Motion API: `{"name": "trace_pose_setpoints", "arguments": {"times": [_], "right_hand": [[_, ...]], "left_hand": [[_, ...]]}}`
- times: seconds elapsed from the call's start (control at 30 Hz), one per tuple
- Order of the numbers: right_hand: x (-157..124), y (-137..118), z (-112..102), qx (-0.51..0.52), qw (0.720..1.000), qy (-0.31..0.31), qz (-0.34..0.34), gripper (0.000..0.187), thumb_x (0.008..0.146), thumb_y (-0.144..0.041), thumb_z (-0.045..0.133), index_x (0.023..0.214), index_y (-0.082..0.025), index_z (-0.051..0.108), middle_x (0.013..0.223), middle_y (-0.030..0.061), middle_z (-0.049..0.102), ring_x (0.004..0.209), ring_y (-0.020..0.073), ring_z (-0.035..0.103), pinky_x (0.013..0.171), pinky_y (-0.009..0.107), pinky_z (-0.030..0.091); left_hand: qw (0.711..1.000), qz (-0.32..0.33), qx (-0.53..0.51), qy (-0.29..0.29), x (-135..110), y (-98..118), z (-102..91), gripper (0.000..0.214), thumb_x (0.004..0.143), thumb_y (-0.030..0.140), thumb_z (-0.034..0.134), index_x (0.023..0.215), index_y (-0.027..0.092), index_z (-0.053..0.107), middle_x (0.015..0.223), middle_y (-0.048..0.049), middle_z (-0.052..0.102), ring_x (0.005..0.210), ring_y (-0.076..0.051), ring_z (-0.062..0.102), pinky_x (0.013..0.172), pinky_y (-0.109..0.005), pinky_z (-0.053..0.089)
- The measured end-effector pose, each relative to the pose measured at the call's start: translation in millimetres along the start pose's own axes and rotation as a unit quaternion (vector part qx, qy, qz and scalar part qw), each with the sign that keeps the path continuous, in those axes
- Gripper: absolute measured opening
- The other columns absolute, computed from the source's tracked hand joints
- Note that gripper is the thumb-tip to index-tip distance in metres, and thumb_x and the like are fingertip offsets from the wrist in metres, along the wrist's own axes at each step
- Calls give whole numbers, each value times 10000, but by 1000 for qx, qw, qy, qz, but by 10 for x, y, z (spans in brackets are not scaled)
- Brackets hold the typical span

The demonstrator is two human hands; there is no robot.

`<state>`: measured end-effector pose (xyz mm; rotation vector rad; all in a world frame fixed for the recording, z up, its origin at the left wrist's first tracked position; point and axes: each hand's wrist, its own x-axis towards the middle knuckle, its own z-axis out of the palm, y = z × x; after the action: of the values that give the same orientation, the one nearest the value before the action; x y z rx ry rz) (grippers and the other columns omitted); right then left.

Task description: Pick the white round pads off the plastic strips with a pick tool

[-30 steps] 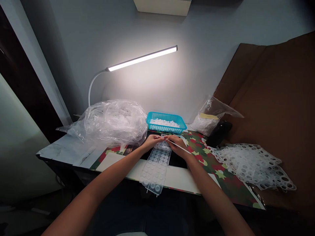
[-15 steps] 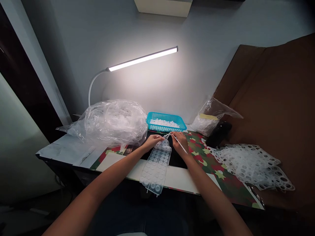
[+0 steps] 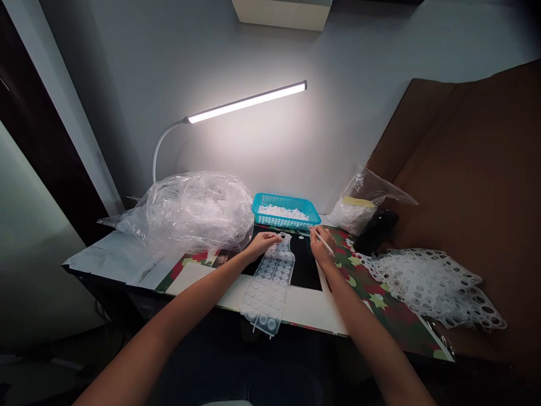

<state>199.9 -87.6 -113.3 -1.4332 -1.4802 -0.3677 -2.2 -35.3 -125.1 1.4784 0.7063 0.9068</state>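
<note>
A translucent plastic sheet (image 3: 273,282) with rows of round raised pieces lies lengthwise over the table's front edge, its near end hanging past it. My left hand (image 3: 265,243) is closed in a pinch on the sheet's far end. To the right of it, my right hand (image 3: 323,248) grips a thin white stick (image 3: 324,242), apart from the sheet. Between the two hands a small white disc (image 3: 301,237) rests on the black mat (image 3: 305,265). Just beyond the hands stands a blue basket (image 3: 287,221) holding many small white pieces.
A large clear plastic bag (image 3: 198,208) fills the left of the table. At the right are a smaller bag (image 3: 353,214), a black object (image 3: 376,231) and a pile of holed translucent sheets (image 3: 431,287). A lit lamp (image 3: 249,101) hangs above; cardboard (image 3: 473,186) stands at the right.
My right hand has moved right, away from the sheet's far end, with the stick still in it. The lifted strip between the hands has dropped. My left hand has stayed in place.
</note>
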Motion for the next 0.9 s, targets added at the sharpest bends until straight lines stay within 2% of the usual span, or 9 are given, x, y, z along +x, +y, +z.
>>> {"name": "trace_pose_setpoints", "arguments": {"times": [0.1, 0.23, 0.33, 0.47, 0.9], "right_hand": [[15, 28, -15, 38, 999, -20, -18, 221, 859, -288, 454, 651, -224, 494, 785, 76, 669, 788, 235, 598, 708, 345, 443], [2, -147, -16, 101, 989, -76, -73, 208, 850, -276, 492, 649, -225, 493, 889, 60, 677, 927, 214, 617, 819, 340, 467], [-42, -303, -19, 147, 977, -122, -96, 175, 855, -277, 507, 690, -220, 523, 948, 57, 668, 885, 191, 627, 776, 316, 490], [-101, -371, 3, 195, 959, -182, -95, 158, 856, -268, 509, 711, -213, 540, 894, 57, 663, 821, 187, 628, 728, 315, 493], [-132, -331, 25, 187, 951, -226, -96, 148, 856, -256, 494, 775, -211, 609, 997, 54, 699, 866, 189, 655, 757, 312, 503]], "left_hand": [[1000, 1, -3, 7, 23, -15, -3, 241, 744, 335, 673, 695, 122, 571, 582, 52, 492, 499, -62, 420, 503, -204, 315], [1000, -1, -3, 15, 42, -30, -9, 163, 814, 269, 631, 808, 110, 591, 732, 10, 582, 618, -88, 529, 592, -231, 432], [1000, -4, 1, 20, 48, -44, -17, 162, 841, 268, 610, 818, 108, 590, 735, 10, 584, 633, -94, 545, 617, -248, 461], [1000, -3, 0, 30, 58, -64, -21, 168, 860, 277, 590, 839, 110, 587, 766, 3, 596, 669, -102, 569, 650, -265, 483], [999, -20, -13, 25, 58, -64, -20, 169, 877, 273, 570, 887, 106, 589, 822, -14, 603, 710, -110, 584, 660, -272, 504]]}}
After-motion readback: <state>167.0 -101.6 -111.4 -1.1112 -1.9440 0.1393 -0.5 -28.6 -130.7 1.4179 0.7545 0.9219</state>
